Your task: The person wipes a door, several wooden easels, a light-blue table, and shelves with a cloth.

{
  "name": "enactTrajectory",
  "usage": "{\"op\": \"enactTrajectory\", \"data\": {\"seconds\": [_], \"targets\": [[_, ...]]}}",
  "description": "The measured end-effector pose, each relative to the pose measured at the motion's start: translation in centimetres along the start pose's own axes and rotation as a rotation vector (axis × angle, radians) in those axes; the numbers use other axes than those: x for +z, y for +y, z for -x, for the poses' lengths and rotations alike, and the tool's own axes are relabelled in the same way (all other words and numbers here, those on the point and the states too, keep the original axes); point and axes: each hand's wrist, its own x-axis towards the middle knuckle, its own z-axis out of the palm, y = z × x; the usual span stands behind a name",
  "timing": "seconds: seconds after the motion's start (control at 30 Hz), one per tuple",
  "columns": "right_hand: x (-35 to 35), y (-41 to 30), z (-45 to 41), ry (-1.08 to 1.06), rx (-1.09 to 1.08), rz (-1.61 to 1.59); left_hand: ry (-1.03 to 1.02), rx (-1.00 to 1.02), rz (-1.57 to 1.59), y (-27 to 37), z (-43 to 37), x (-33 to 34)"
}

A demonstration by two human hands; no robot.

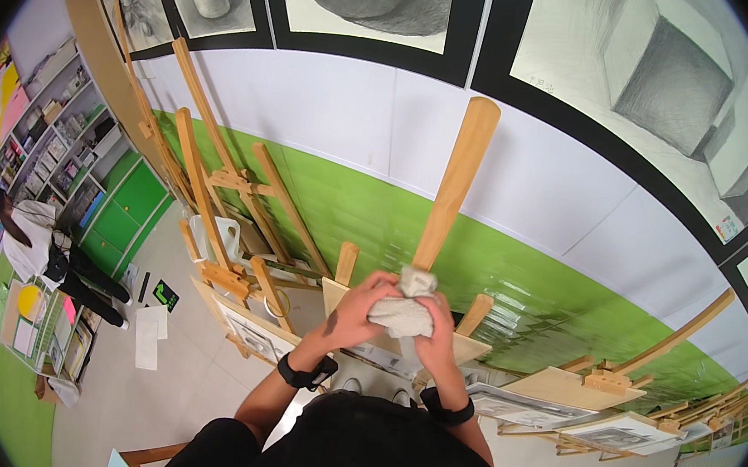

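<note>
A crumpled pale grey cloth is bunched between my two hands. My left hand grips its left side, and my right hand grips the right side. One wad of the cloth sticks up above my fingers. Just beyond my hands rises the wooden mast of an easel. Below them, a drawing board on that easel is partly hidden by my hands and forearms. A black band circles each of my wrists.
Wooden easels with boards stand to the left, and more boards with pencil drawings are at the right. Framed drawings hang on the wall. Far left, a person stands by shelves; paper sheets lie on the floor.
</note>
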Motion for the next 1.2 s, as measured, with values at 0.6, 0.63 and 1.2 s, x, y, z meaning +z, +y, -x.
{"op": "enactTrajectory", "data": {"seconds": [0.6, 0.63, 1.2], "targets": [[-2.1, -3.0, -10.6, 0.184, -0.154, -0.181, 0.478, 0.623, 0.313, 2.3, -12.4, 0.8], [-1.7, -2.3, -9.8, 0.183, -0.122, -0.194, 0.479, 0.617, 0.326, 1.2, -11.7, 1.6], [0.0, 1.6, -0.7, 0.073, 0.104, 0.242, 0.523, 0.147, -0.057, -7.1, -2.4, 8.4]]}}
